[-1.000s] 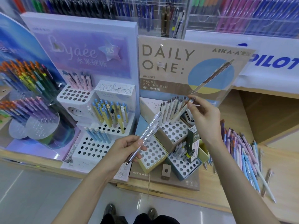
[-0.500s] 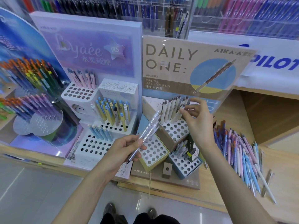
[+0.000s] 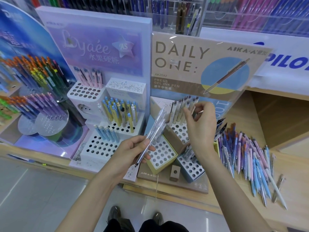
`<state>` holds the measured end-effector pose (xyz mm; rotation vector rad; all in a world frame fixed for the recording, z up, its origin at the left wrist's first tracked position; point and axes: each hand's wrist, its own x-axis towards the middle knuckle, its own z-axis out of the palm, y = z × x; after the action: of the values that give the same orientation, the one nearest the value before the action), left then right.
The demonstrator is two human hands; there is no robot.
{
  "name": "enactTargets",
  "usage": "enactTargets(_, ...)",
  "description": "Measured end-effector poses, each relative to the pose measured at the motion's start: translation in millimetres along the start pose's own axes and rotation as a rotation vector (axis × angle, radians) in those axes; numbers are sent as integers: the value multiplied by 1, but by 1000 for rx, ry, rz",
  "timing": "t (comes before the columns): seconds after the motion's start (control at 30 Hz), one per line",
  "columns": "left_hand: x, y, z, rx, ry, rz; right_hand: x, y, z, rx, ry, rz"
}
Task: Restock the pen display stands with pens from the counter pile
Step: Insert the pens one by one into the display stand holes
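The left hand (image 3: 133, 151), at the centre of the frame, grips a bundle of clear pens (image 3: 156, 128) near their tips, thumb on top and fingers curled beneath. The barrels slant up and to the right, their upper ends over the Daily One stand (image 3: 200, 64). The right hand (image 3: 201, 124) hangs right of centre at the stand's top block (image 3: 179, 133), fingers curled, thumb and forefinger drawn together just beside a row of beige pens (image 3: 179, 108) standing upright in the block's rear holes. Something small and dark shows at the fingertips, but the view is too blurred there to tell whether the hand pinches a pen or holds nothing. Below the top block sit a yellow block (image 3: 161, 158) showing rows of open holes and a blue block (image 3: 192, 167) with a few pale pens at its back, partly hidden by the right wrist. The pile (image 3: 247, 163) of loose pens — pink, blue, purple, white — lies on the wooden worktop (image 3: 296, 186) at the right of the frame, just beside the stand and apart from both hands. Left of centre is the Lyaée stand (image 3: 100, 47), with pink pens (image 3: 92, 77) on its top tier, yellow pens (image 3: 119, 113) on the middle tier and light-blue pens (image 3: 107, 133) on the lowest. At the far left a round stand (image 3: 38, 97) carries orange, green and purple pens. Two shoes (image 3: 115, 214) show at the bottom edge.
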<state>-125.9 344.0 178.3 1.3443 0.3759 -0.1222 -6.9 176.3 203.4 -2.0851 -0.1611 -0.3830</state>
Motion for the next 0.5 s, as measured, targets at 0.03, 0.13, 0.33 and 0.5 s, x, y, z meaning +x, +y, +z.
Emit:
enactTargets(0.03,-1,0,0,-1,-11,3,-10,-3,-4,96,-91,22)
enactTargets(0.13,-4,-3,3,19,-48,-9,-42,-17,-6,474,-593,276)
enactTargets(0.33,-9,-14,3,185,-110,-23,-61,-14,9,661,-542,415)
enactTargets(0.5,-13,-25,2,363,-151,23,-69,-6,10,615,-562,385)
